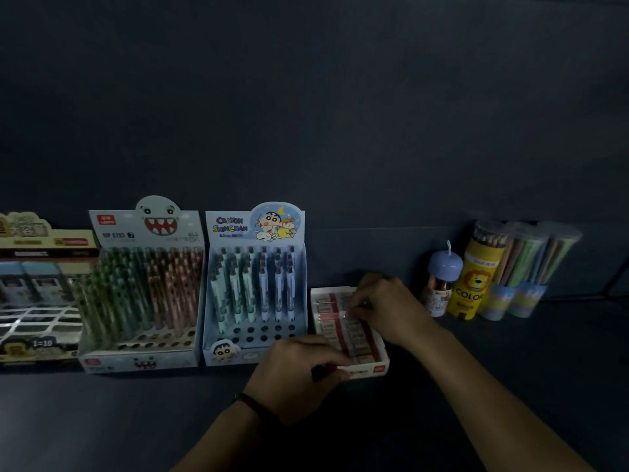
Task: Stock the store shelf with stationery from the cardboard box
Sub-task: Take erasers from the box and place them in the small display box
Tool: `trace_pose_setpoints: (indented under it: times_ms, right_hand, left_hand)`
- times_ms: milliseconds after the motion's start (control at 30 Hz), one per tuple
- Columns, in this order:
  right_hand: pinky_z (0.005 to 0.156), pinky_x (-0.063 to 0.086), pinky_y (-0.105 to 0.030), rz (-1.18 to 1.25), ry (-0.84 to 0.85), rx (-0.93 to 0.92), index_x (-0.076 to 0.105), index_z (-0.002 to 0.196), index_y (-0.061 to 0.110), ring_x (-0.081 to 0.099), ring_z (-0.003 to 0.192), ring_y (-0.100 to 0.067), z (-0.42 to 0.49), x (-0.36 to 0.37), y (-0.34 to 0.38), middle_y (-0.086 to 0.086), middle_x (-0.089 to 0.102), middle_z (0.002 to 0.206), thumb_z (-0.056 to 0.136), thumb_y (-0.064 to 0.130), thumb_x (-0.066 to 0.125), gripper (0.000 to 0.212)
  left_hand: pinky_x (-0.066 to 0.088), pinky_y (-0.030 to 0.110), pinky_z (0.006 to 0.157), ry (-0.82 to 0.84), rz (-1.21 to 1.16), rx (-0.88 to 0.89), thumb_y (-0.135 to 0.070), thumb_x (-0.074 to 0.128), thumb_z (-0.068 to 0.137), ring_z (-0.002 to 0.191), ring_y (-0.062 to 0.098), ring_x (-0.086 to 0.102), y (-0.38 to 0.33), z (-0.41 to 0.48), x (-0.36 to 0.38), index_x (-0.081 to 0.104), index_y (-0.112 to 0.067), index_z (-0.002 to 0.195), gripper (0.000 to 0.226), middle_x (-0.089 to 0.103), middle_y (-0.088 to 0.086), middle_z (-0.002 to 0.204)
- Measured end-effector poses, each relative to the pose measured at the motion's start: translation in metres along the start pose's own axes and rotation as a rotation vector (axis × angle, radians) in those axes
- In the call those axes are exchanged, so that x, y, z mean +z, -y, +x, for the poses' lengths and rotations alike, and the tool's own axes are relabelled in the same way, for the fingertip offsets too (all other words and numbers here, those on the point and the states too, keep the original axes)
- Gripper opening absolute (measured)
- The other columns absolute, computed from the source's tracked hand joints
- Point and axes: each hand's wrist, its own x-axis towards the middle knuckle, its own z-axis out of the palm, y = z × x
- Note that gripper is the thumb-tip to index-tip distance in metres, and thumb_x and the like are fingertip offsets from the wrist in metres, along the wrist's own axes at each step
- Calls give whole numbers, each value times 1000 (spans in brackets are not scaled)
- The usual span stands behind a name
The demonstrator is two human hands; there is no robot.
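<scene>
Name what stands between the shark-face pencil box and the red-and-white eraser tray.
The Crayon Shin-chan pen display box, in the head view, with the shark-face pencil box on its left and the eraser tray on its right.

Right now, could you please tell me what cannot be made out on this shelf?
- Head view: the cardboard box is outside the frame.
- Leftmost display box: cut off by the left edge.
- The right hand covers part of the eraser tray; whether it pinches anything is unclear.
- The left hand grips and hides the tray's near-left corner.
- Dim light blurs the pencil tubes' small print.
</scene>
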Motion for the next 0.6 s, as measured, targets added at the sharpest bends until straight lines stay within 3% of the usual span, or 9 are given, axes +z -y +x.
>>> trace_pose_setpoints:
  times_ms: [100, 267, 400, 500, 600]
  right_hand:
    - [83, 57, -41, -108, 29, -2, 81, 92, 23, 63, 97, -16, 1, 4, 8, 7, 64, 108, 96, 19, 69, 14]
    - [88, 53, -36, -198, 135, 16, 79, 99, 27, 62, 104, -17, -3, -15, 19, 6, 67, 114, 100, 30, 57, 22]
    - [84, 52, -37, -45, -103, 70, 74, 105, 28, 63, 99, -15, -41, -30, 40, 6, 71, 105, 100, 33, 56, 20]
    - [86, 47, -25, 43, -279, 159, 74, 108, 30, 58, 99, -6, -98, -35, 59, 16, 68, 102, 99, 34, 62, 15]
    - [86, 47, -15, 41, -332, 300, 76, 108, 33, 58, 98, 2, -168, -42, 71, 24, 64, 99, 97, 32, 71, 12]
  left_hand:
    - [52, 10, 85, 17, -19, -16, -47, 69, 90, 98, -7, 66, -1, 0, -3, 79, -34, 107, 24, 74, -19, 107]
    - [48, 7, 80, 23, 11, -9, -45, 71, 90, 93, -10, 61, -4, 2, -4, 76, -38, 107, 19, 69, -25, 104]
    - [55, 19, 73, -52, 69, 37, -50, 69, 90, 93, -4, 61, -13, -2, -5, 66, -43, 114, 26, 59, -26, 111]
    - [55, 25, 63, -134, 55, 118, -41, 65, 94, 83, 1, 61, -34, -7, -7, 64, -40, 107, 13, 57, -21, 104]
    - [55, 24, 64, -78, 33, 258, -37, 64, 99, 85, 0, 62, -65, -13, -4, 66, -38, 104, 5, 62, -20, 103]
